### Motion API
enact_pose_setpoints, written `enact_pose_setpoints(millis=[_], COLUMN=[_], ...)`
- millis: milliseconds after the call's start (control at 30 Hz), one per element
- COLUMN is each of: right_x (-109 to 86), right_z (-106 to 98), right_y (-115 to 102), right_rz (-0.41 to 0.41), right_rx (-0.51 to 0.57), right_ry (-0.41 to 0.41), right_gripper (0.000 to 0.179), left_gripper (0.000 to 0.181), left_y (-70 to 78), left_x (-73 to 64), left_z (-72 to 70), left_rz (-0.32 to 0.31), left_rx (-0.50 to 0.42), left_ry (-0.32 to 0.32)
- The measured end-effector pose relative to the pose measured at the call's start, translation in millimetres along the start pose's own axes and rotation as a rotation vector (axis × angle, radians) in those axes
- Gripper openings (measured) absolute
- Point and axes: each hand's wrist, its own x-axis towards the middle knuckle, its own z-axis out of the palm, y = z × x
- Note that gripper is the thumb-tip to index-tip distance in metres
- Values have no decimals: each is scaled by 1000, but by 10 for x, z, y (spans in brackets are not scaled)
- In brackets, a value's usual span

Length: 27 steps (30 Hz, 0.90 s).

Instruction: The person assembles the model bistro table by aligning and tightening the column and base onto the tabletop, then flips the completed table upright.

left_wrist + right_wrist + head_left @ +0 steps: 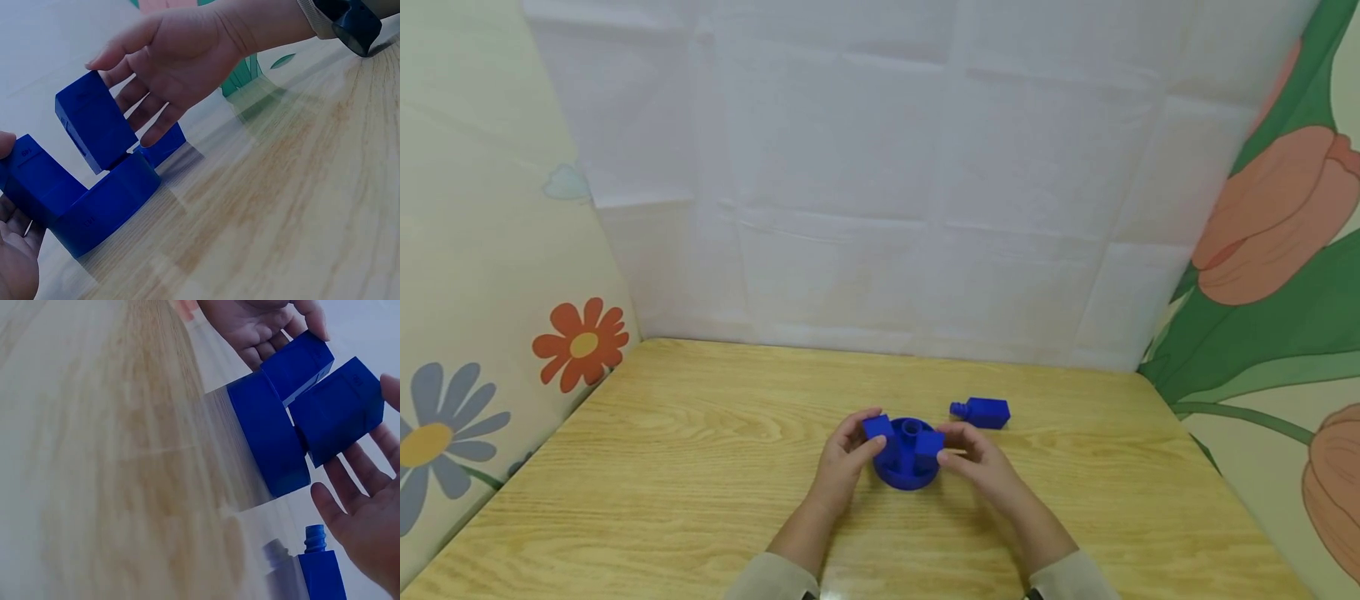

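Observation:
A round blue base with a raised socket in its middle stands on the table between both hands. My left hand pinches a blue rectangular block upright at the base's left side. At the right side, my right hand holds a second blue block between thumb and fingers. That block sits a little tilted, and a narrow dark gap shows between it and the rim. Its lower end and any thread on it are hidden. The left block's lower end is hidden inside the base.
A third blue block with a threaded stem lies on its side behind the right hand. The wood-grain table meets a white sheet at the back. Flower-printed cloths hang left and right.

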Motion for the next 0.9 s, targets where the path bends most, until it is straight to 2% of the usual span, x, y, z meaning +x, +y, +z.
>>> enact_pose_setpoints(millis=[200,433,700,900], right_x=[54,126,192,209], right_z=[71,153,193,191], right_y=[-13,-67,-84,-67], right_rz=[54,55,119,77], right_rx=[-81,-68,-89,-75], right_ry=[-16,-21,65,84], right_gripper=[45,51,49,39], left_gripper=[44,45,47,47], left_y=[13,21,20,19], left_x=[-13,-22,-15,-16], left_z=[2,9,11,6], left_rz=[-5,-9,2,-6], left_rx=[12,-5,-11,-18], left_ry=[-3,-9,-14,-12])
